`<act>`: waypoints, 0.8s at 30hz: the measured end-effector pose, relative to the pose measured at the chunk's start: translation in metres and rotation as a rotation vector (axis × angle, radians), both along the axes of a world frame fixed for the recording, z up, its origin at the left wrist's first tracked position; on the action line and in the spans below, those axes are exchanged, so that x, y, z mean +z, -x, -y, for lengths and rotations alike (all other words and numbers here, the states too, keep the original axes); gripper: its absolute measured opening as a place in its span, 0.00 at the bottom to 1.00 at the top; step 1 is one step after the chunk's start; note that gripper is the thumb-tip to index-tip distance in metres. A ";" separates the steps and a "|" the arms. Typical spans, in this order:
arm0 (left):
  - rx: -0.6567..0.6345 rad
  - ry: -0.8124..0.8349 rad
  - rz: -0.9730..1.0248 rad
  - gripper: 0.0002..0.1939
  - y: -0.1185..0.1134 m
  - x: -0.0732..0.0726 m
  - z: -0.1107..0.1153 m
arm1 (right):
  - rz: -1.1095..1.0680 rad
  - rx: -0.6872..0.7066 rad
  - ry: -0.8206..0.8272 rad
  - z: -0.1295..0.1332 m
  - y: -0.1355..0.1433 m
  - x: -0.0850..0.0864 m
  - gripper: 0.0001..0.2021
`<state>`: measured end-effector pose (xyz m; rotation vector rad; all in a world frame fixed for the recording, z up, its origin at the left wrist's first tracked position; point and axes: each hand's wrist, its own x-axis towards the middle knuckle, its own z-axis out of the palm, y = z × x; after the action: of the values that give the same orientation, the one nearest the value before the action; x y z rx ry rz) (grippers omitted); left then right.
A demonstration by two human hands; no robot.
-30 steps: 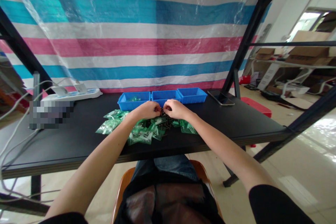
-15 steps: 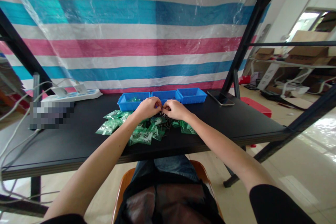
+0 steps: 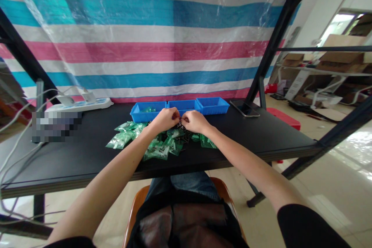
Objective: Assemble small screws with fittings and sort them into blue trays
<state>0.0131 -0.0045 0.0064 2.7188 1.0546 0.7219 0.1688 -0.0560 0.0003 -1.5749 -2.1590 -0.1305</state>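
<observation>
My left hand (image 3: 167, 118) and my right hand (image 3: 194, 121) meet fingertip to fingertip above a pile of small dark screws (image 3: 186, 136). The fingers of both are pinched together; whatever lies between them is too small and hidden to name. Green plastic packets (image 3: 158, 150) with pale pieces inside are heaped below and left of my left hand, and another green packet (image 3: 207, 142) lies by my right wrist. Just behind the hands stand blue trays: a left one (image 3: 136, 117) with a green packet in it, a middle one (image 3: 183, 103) partly hidden, and a right one (image 3: 216, 111).
A phone (image 3: 244, 109) lies right of the trays. At the back left are a white power strip (image 3: 101, 104) with plugs and a blurred-out item (image 3: 55, 126); cables hang over the left edge. Black frame posts (image 3: 269, 42) and a striped sheet (image 3: 174, 52) bound the black table (image 3: 250, 137).
My fingertips have shifted very slightly and drawn closer together over the screws. The packets and trays stay where they were.
</observation>
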 end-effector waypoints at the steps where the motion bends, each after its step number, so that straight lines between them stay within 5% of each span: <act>1: 0.003 -0.006 0.000 0.08 0.001 0.000 0.000 | 0.000 -0.006 -0.012 0.000 0.000 0.000 0.09; 16: -0.068 -0.040 -0.053 0.14 0.002 0.001 -0.001 | -0.034 0.066 -0.040 -0.003 -0.001 0.001 0.09; 24: -0.008 -0.104 -0.078 0.16 0.003 0.005 0.003 | 0.003 0.072 -0.036 -0.003 -0.002 0.002 0.11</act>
<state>0.0102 -0.0072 0.0113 2.8591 1.0507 0.6933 0.1707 -0.0533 0.0025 -1.4762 -2.2001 -0.1479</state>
